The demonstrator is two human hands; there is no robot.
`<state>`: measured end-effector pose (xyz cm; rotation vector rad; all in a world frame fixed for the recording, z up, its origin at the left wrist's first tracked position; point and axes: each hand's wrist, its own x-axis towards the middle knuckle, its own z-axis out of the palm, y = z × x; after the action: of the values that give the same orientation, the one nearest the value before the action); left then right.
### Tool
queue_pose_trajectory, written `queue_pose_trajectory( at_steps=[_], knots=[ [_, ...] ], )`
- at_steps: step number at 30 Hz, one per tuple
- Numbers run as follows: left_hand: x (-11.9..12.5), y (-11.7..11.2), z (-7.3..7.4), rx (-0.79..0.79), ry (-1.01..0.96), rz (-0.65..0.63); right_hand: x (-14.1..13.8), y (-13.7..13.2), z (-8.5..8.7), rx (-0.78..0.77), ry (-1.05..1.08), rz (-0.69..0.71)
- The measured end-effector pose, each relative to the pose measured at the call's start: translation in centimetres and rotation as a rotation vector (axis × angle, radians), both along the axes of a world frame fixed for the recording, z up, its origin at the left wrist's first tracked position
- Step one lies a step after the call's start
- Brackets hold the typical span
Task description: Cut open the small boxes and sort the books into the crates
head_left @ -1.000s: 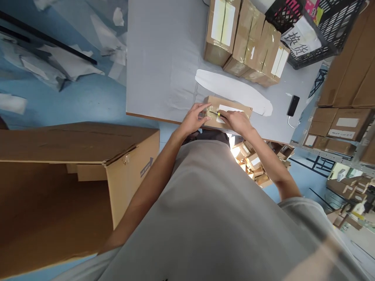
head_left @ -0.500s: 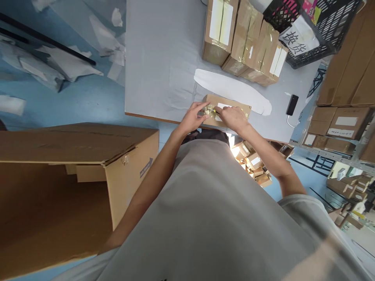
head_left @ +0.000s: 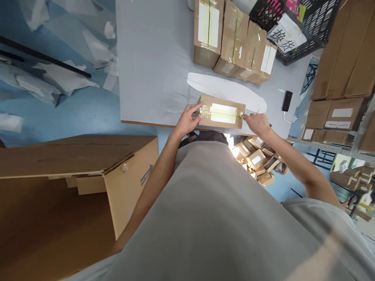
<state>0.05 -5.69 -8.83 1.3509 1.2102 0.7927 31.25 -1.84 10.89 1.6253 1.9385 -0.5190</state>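
One tape-glossed brown carton (head_left: 221,124), white label (head_left: 224,112) on top. Your left hand (head_left: 187,121) spreads against its end; your right hand (head_left: 258,123) may be curled, you cannot tell. Crate sign (head_left: 288,35): 换货.

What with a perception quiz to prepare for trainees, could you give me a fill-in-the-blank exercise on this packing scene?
1. The left hand touches the small taped box, whose top bears a ____ label.
2. A black ____ lies on the grey table, to the right of the right hand.
3. The big open carton at the person's left stands on a ____ floor.

Missing words: white; phone; blue.
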Motion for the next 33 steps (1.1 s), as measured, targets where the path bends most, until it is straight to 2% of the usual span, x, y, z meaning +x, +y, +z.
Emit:
queue_pose_trajectory(
  at_steps=[2, 5, 7, 10, 12, 15, 17, 18, 20, 23, 25, 27, 30, 33],
  knots=[
    [0.1, 0.1, 0.0, 0.001, -0.004, 0.002, 2.7, -0.6, 0.3, -0.013, -0.097, 0.027],
    [0.1, 0.1, 0.1, 0.007, -0.018, -0.003, 5.1, -1.3, 0.2, -0.031, -0.190, 0.078],
    [-0.4, 0.1, 0.0, 0.005, -0.018, 0.006, 6.1, -1.9, 0.0, -0.002, -0.145, 0.062],
    [-2.2, -0.1, -0.7, -0.016, 0.004, 0.072, 7.1, -3.4, -0.7, 0.121, 0.079, -0.049],
    [-3.8, -0.4, -1.4, -0.027, 0.030, 0.140, 6.9, -4.5, -2.0, 0.242, 0.271, -0.222],
    [-6.4, -0.9, -2.7, -0.026, 0.079, 0.234, 4.6, -5.5, -5.2, 0.366, 0.552, -0.662],
    [-7.9, -1.1, -3.6, -0.031, 0.108, 0.287, 1.6, -5.5, -7.5, 0.324, 0.706, -0.938],
    [-8.6, -1.2, -4.1, -0.043, 0.119, 0.309, -0.2, -5.3, -8.3, 0.278, 0.768, -1.027],
    [-9.6, -1.0, -4.9, -0.086, 0.138, 0.343, -3.6, -5.0, -9.4, 0.199, 0.872, -1.120],
    [-10.2, -0.5, -5.8, -0.166, 0.155, 0.373, -7.0, -4.4, -9.3, 0.187, 1.007, -1.139],
    [-9.5, -0.1, -6.1, -0.209, 0.150, 0.365, -7.6, -4.1, -8.5, 0.227, 1.050, -1.120],
    [-8.0, 0.0, -6.2, -0.246, 0.126, 0.318, -7.1, -3.6, -7.5, 0.271, 1.038, -1.080],
    [-4.9, -0.3, -6.0, -0.282, 0.066, 0.175, -5.4, -2.7, -6.4, 0.321, 0.953, -0.985],
    [-3.1, -0.5, -5.0, -0.251, 0.047, 0.088, -4.4, -2.1, -5.7, 0.318, 0.886, -0.894]
  ],
)
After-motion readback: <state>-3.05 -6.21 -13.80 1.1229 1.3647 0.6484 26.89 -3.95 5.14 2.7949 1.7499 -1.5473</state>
